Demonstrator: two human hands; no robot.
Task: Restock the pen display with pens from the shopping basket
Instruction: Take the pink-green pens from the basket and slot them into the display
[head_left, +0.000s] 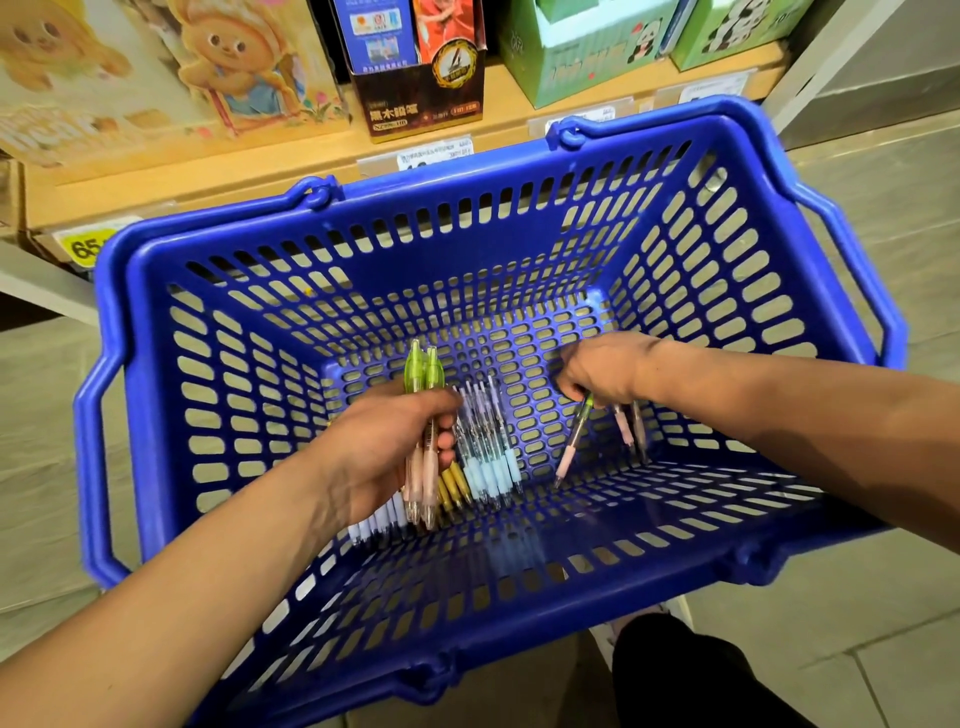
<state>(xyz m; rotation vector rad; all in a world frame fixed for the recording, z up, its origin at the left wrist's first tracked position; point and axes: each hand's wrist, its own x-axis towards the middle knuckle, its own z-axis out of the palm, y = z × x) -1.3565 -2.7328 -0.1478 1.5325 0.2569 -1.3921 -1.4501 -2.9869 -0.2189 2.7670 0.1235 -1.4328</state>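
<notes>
A blue plastic shopping basket (218, 415) fills the middle of the view, seen from above. Inside it, my left hand (384, 447) grips two pens with green tops and pink grips (425, 410), held upright. Under and beside that hand lie several pens in a row: blue-grip pens (491, 467), gold ones (449, 486) and white ones (374, 525). My right hand (602, 369) is down near the basket's right side, fingers closed on a few pink-grip pens (571, 441) that hang tip-down. The pen display is not in view.
A wooden store shelf (291, 156) runs behind the basket, with price labels on its edge. On it stand cartoon-print boxes (171, 67), a dark pencil box (415, 98) and green panda boxes (582, 57). Tiled floor lies right and below; a dark shoe (670, 670) is near the basket.
</notes>
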